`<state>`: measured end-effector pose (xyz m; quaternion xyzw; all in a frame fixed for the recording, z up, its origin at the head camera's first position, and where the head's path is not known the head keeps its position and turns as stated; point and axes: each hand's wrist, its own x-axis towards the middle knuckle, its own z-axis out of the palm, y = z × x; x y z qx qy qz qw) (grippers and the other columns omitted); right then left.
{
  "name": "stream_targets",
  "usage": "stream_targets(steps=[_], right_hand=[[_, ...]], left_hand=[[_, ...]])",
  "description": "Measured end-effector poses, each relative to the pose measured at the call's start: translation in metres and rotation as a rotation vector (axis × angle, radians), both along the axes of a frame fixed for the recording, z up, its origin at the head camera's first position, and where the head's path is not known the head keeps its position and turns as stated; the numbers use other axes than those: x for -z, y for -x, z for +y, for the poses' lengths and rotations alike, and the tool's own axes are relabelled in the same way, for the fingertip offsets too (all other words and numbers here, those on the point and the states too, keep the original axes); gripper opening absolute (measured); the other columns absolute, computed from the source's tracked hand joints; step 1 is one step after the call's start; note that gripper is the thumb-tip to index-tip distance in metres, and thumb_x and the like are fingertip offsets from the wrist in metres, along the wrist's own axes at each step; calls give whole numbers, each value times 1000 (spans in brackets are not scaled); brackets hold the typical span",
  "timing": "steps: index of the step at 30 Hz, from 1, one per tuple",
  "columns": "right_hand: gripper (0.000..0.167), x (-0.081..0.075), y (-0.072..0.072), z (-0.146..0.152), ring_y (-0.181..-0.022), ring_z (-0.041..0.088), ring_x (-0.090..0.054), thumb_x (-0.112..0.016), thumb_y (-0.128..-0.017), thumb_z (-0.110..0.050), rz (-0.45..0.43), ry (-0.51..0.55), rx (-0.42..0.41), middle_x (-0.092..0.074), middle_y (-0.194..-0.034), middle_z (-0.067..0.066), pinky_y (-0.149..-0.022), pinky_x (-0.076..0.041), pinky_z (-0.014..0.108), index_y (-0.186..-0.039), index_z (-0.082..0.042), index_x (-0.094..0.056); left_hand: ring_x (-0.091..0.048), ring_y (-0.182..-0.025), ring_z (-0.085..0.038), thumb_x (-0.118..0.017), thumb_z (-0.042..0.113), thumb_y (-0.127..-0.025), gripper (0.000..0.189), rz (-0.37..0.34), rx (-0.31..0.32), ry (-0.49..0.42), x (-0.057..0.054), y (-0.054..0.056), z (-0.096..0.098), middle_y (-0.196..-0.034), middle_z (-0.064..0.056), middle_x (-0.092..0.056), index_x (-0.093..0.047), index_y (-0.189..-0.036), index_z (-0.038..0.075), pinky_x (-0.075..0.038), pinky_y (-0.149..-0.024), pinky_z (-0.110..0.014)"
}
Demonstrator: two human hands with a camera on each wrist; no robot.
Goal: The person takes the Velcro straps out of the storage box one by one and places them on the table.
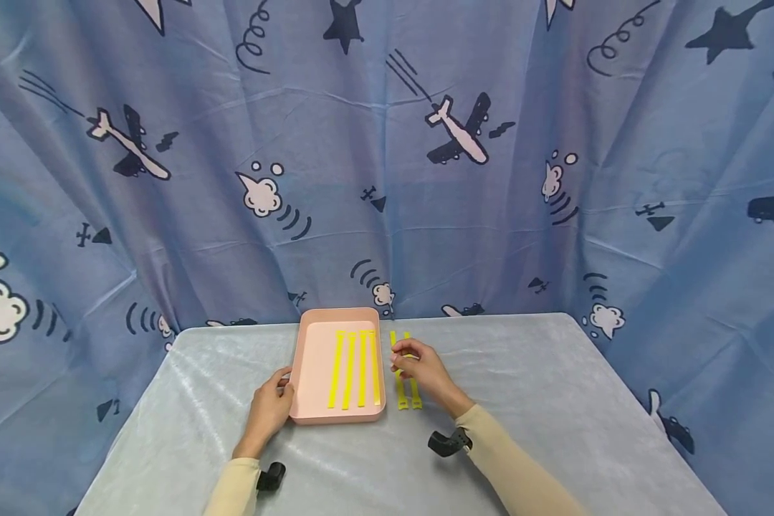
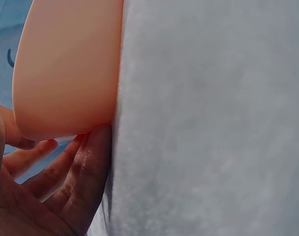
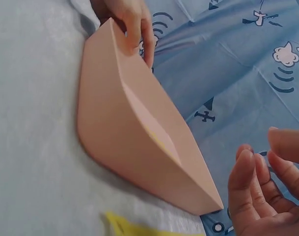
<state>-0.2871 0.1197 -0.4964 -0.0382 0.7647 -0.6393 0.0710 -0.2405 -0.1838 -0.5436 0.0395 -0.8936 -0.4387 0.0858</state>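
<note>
A pink tray point(image 1: 311, 365) lies on the cloth-covered table, with several long yellow strips point(image 1: 349, 369) side by side in it. My left hand point(image 1: 269, 408) holds the tray's left side, thumb at the rim and fingers along the outer wall point(image 2: 66, 73). Just right of the tray, two more yellow strips point(image 1: 416, 398) with notched near ends lie on the cloth. Over these two hovers my right hand point(image 1: 423, 369), its fingers loosely bent. Nothing shows between its thumb and fingertips in the right wrist view, where a yellow strip point(image 3: 139, 230) appears below.
A pale grey cloth point(image 1: 522, 401) covers the table. Behind it hangs a blue curtain point(image 1: 361, 179) printed with planes and clouds. Black wrist cameras are strapped at the left cuff point(image 1: 271, 476) and the right cuff point(image 1: 449, 443).
</note>
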Motion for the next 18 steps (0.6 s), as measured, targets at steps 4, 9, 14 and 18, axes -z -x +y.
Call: stream_targets(steps=[4,9,14,18], right_hand=[[26,-2,0,-9,-82,16,-66,-64,-95,-14,-3,20,4,-62,-102,9,-72,-56,34,-116,0,-60],[33,-7,-2,-18,-85,17,-66,-65,-95,-19,-10,33,-13,-62,-107,12,-74,-57,33,-120,0,-59],[31,-13,-3,-26,-88,20,-66,-64,-95,-17,-7,70,-41,-60,-108,13,-73,-56,31,-121,-1,-58],[27,-16,-4,-32,-92,26,-67,-64,-95,-16,4,82,-57,-59,-105,9,-73,-56,30,-119,-3,-58]], left_hand=[[-68,-107,-36,-50,11,-98,42,0,6,-3,0,0,-2,-117,-23,-68,-54,-139,4,-55,-85,-47],[-68,-106,-36,-50,11,-98,42,2,6,-2,0,0,-2,-117,-24,-68,-54,-139,3,-55,-84,-47],[-68,-107,-36,-50,12,-98,42,4,2,0,1,0,-2,-117,-23,-68,-54,-139,4,-54,-86,-48],[-67,-107,-36,-49,13,-99,42,-4,3,3,1,-1,-1,-118,-22,-67,-53,-139,4,-54,-86,-48]])
